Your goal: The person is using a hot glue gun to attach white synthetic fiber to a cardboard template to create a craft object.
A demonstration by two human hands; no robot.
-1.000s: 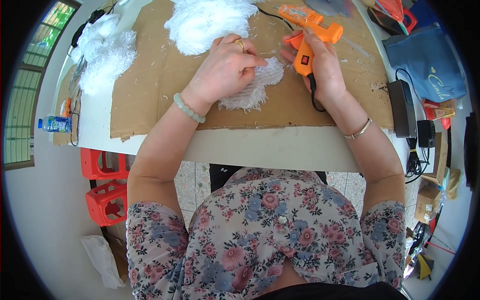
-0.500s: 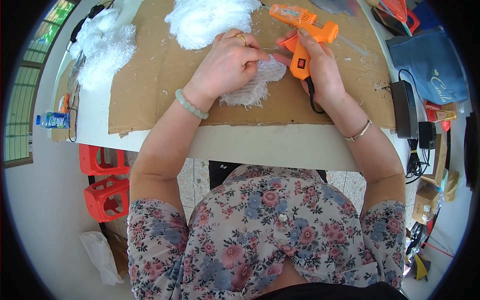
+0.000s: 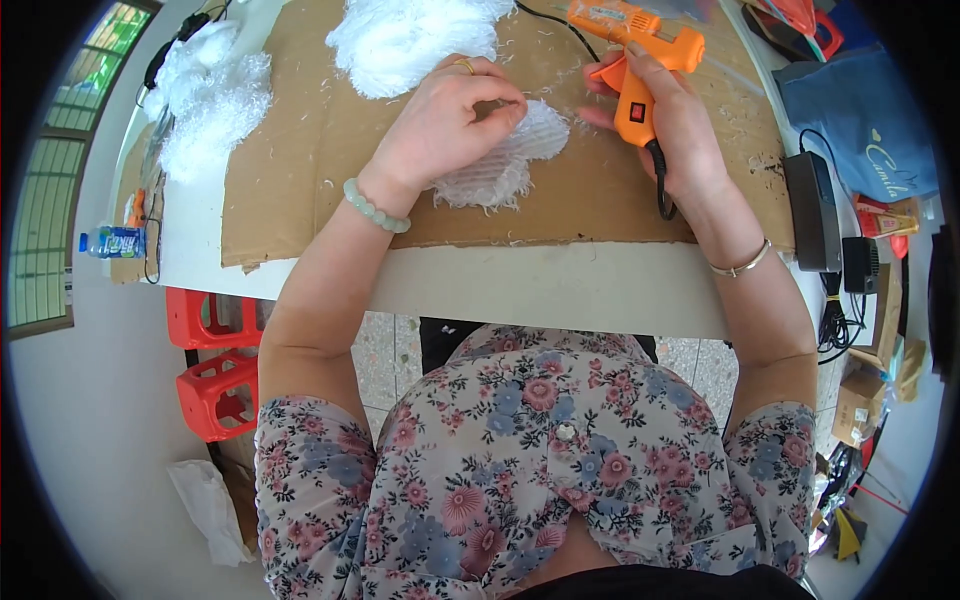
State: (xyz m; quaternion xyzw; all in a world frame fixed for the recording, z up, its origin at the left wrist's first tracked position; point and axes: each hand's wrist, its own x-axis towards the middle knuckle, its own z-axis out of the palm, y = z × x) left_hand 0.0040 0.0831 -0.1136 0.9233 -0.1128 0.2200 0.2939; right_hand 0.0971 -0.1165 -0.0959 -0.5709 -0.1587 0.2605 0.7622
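My right hand (image 3: 684,128) grips an orange hot glue gun (image 3: 634,112) by its handle, with the nozzle end pointing up and left, away from me. A black cord leaves the handle's base. My left hand (image 3: 448,125) is closed in a pinch, thumb and forefinger meeting at the upper edge of a small piece of shaggy white fabric (image 3: 500,170). Whatever lies between those fingertips is too small to make out. The fabric lies on the cardboard sheet (image 3: 300,195), partly covered by my left hand.
A white fluffy pile (image 3: 415,45) sits beyond my left hand, another white fluffy bundle (image 3: 210,95) at the far left. Stray fibres dot the cardboard. A plastic bottle (image 3: 112,242) stands at the left. At the right are a black power adapter (image 3: 812,210) and a blue bag (image 3: 860,125).
My right hand has moved right with the glue gun, away from the fabric. My left hand has shifted slightly left, its thumb and forefinger pinched together, uncovering more of the fabric's upper edge.
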